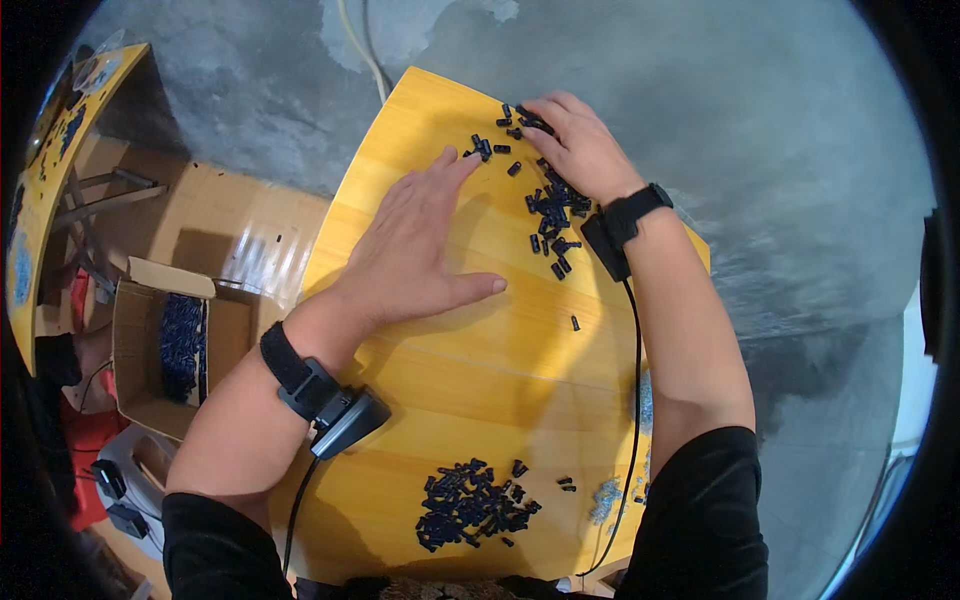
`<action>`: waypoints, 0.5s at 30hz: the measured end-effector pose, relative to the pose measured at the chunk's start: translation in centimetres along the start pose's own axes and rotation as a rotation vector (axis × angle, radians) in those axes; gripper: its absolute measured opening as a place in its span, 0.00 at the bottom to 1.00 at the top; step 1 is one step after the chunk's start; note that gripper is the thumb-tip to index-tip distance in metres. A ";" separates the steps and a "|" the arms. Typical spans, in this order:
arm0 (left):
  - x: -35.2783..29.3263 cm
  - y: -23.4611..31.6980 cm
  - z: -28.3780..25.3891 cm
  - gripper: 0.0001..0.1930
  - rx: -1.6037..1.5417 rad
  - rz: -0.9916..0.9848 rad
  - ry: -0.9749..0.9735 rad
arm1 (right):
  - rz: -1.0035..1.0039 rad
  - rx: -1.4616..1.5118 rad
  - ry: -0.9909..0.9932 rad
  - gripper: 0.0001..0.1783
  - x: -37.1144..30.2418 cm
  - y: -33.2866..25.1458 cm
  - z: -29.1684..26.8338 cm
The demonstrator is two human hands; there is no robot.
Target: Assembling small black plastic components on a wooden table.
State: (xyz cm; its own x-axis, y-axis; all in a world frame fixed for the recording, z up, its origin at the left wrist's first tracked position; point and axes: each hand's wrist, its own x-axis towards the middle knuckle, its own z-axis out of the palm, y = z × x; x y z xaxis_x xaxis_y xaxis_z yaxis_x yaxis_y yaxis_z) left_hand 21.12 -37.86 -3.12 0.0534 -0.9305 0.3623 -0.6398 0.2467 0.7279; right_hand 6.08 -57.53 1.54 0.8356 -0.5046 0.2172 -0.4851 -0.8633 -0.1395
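Observation:
My left hand (415, 235) is open over the yellow table (470, 370), thumb stretched to the side. Its fingertips reach a few small black plastic pieces (483, 149) near the table's far side. My right hand (585, 150) curves over more black pieces (537, 121) by the far edge, thumb and fingers apart; its palm side is hidden. Below its wrist a loose heap of black pieces (555, 210) spreads along the table. Closer to me lies a denser pile of black pieces (470, 505), with neither hand at it.
Small clear or grey bits (605, 498) lie at the near right. Both wrists wear straps with black devices, trailing cables (637, 400) across the table. A cardboard box (160, 350) with dark pieces stands at the left, below a second yellow table (50, 170).

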 end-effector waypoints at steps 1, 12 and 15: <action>0.0 0.0 0.0 0.47 0.004 -0.004 -0.003 | -0.025 0.013 0.014 0.21 0.3 -0.1 0.5; 0.0 0.6 0.5 0.54 0.310 -0.053 -0.101 | 0.023 -0.035 -0.214 0.31 -0.9 -0.3 3.1; 0.1 0.9 0.4 0.55 0.340 -0.066 -0.129 | -0.018 0.004 -0.210 0.30 -2.5 -1.1 1.6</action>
State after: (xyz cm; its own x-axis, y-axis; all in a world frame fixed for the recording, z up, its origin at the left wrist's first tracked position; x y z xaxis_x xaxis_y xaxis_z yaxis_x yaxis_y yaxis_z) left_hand 20.20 -37.85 -2.64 0.0197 -0.9731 0.2294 -0.8575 0.1015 0.5043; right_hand 4.96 -55.26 -0.40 0.8798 -0.4751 0.0137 -0.4686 -0.8720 -0.1414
